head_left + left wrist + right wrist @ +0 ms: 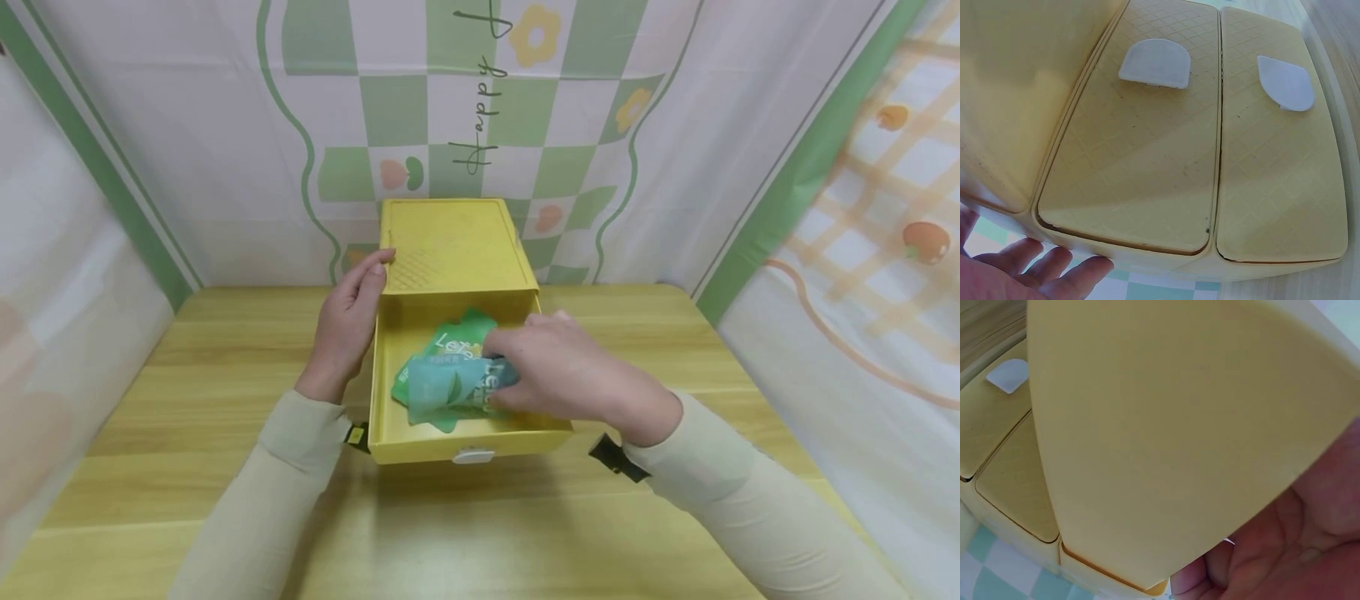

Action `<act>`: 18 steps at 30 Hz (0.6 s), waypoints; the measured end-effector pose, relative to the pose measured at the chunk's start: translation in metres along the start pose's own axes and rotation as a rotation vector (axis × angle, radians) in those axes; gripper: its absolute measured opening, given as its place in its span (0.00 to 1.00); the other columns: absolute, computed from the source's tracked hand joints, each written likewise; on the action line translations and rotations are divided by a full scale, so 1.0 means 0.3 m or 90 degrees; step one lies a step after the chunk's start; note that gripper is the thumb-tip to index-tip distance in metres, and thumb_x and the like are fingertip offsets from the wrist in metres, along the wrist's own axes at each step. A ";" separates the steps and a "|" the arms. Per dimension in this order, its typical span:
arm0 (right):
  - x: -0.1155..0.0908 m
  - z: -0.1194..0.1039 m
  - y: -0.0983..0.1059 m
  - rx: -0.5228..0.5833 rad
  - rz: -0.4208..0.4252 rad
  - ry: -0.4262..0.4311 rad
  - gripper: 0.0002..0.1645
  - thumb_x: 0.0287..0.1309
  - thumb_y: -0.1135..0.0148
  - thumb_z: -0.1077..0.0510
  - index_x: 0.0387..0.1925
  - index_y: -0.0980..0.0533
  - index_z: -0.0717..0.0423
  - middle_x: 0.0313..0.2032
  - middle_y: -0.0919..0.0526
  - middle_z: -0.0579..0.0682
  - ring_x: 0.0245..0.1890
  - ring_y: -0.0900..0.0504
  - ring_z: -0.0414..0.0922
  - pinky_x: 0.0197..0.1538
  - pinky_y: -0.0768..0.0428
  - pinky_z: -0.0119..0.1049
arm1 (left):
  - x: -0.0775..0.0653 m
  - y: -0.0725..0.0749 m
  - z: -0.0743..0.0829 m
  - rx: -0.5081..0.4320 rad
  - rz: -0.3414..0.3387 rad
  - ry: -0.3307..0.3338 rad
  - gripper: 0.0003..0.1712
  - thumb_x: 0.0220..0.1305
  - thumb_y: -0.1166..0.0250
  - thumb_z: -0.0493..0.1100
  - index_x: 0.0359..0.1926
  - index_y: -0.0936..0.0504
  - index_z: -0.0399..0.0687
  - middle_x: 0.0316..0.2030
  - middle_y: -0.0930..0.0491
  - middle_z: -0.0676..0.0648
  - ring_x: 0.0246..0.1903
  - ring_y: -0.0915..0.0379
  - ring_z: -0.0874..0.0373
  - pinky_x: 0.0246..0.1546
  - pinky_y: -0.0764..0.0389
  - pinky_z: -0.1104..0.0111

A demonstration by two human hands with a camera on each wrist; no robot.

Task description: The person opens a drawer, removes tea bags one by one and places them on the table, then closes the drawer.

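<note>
A yellow drawer cabinet [453,246] has its top drawer [472,446] pulled out. Inside lie a green pouch [453,333] and, overlapping it, a light-blue pouch [442,387]. My right hand [558,362] reaches in over the drawer's right wall and pinches the blue pouch's right end between thumb and fingers. In the right wrist view the drawer wall [1166,444] hides the fingertips of that hand [1285,544]. Against the cabinet's left side, near the top front corner, rests my left hand [347,321]; its extended fingers show at the cabinet edge in the left wrist view.
Below the open drawer, two closed drawers [1135,150] with white pull tabs [1157,62] show in the left wrist view. The cabinet stands at the back of a wooden table [225,400]. Behind it hangs a green-and-white checked cloth [393,108].
</note>
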State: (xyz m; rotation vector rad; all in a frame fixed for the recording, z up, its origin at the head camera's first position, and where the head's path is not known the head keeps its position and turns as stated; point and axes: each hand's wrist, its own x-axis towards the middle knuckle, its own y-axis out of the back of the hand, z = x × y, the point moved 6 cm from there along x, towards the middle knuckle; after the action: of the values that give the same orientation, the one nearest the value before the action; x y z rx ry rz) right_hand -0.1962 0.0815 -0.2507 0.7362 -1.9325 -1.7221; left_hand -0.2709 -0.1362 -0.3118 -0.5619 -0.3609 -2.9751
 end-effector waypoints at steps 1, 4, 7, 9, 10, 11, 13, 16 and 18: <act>-0.001 0.001 0.002 0.009 0.002 0.002 0.16 0.47 0.28 0.44 0.35 0.23 0.42 0.24 0.26 0.32 0.29 0.31 0.43 0.39 0.37 0.45 | 0.000 0.000 0.000 0.001 0.000 0.001 0.31 0.71 0.56 0.67 0.66 0.27 0.63 0.64 0.29 0.58 0.52 0.35 0.57 0.52 0.34 0.56; -0.003 0.005 0.009 0.031 0.009 0.010 0.14 0.49 0.29 0.45 0.37 0.22 0.42 0.26 0.25 0.32 0.30 0.30 0.43 0.43 0.35 0.47 | -0.002 0.000 0.001 0.002 0.002 0.006 0.31 0.71 0.57 0.68 0.66 0.27 0.65 0.64 0.29 0.59 0.51 0.35 0.57 0.50 0.35 0.57; -0.004 0.010 0.016 0.055 0.019 0.017 0.12 0.51 0.31 0.46 0.36 0.22 0.42 0.26 0.25 0.33 0.31 0.30 0.43 0.45 0.34 0.48 | -0.004 0.000 0.004 0.003 0.002 0.007 0.31 0.70 0.57 0.69 0.66 0.27 0.65 0.62 0.28 0.58 0.50 0.35 0.57 0.49 0.35 0.57; -0.004 0.014 0.021 0.074 0.026 0.020 0.10 0.52 0.31 0.46 0.35 0.22 0.41 0.25 0.25 0.33 0.31 0.30 0.43 0.46 0.34 0.47 | -0.004 0.000 0.005 0.004 0.003 0.007 0.32 0.70 0.57 0.69 0.66 0.27 0.65 0.63 0.28 0.59 0.51 0.35 0.58 0.50 0.34 0.57; -0.004 0.015 0.023 0.088 0.030 0.021 0.10 0.52 0.31 0.46 0.34 0.22 0.41 0.25 0.25 0.34 0.30 0.30 0.43 0.45 0.34 0.46 | -0.004 0.000 0.005 0.005 0.003 0.007 0.31 0.70 0.57 0.69 0.66 0.27 0.65 0.63 0.28 0.59 0.52 0.34 0.58 0.51 0.34 0.57; -0.004 0.017 0.024 0.103 0.033 0.023 0.09 0.52 0.31 0.46 0.34 0.22 0.41 0.24 0.26 0.35 0.29 0.30 0.42 0.44 0.34 0.45 | -0.004 0.000 0.005 0.006 0.004 0.007 0.31 0.70 0.57 0.69 0.66 0.27 0.65 0.63 0.28 0.59 0.52 0.34 0.59 0.51 0.34 0.57; -0.002 0.019 0.026 0.128 0.042 0.028 0.09 0.53 0.31 0.46 0.33 0.22 0.41 0.22 0.26 0.35 0.26 0.31 0.41 0.41 0.33 0.43 | -0.004 0.000 0.005 0.006 0.005 0.007 0.31 0.70 0.57 0.69 0.66 0.27 0.65 0.64 0.30 0.61 0.53 0.35 0.59 0.52 0.34 0.57; 0.001 0.024 0.027 0.171 0.056 0.033 0.08 0.53 0.31 0.46 0.31 0.21 0.40 0.21 0.25 0.36 0.22 0.31 0.39 0.32 0.32 0.40 | -0.005 0.000 0.005 0.005 0.007 0.010 0.31 0.70 0.57 0.69 0.66 0.27 0.66 0.64 0.29 0.60 0.50 0.34 0.57 0.49 0.34 0.57; 0.002 0.029 0.026 0.198 0.062 0.023 0.08 0.53 0.31 0.45 0.32 0.21 0.39 0.22 0.23 0.35 0.23 0.29 0.38 0.30 0.29 0.39 | -0.006 0.000 0.006 0.003 0.007 0.012 0.31 0.70 0.57 0.70 0.66 0.27 0.66 0.63 0.29 0.60 0.49 0.35 0.56 0.48 0.35 0.57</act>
State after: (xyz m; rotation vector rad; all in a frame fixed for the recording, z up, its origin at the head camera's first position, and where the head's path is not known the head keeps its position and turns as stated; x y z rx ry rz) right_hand -0.2029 0.0884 -0.2442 0.7595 -2.1998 -1.3576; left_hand -0.2685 -0.1356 -0.3110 -0.5342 -0.3631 -2.9662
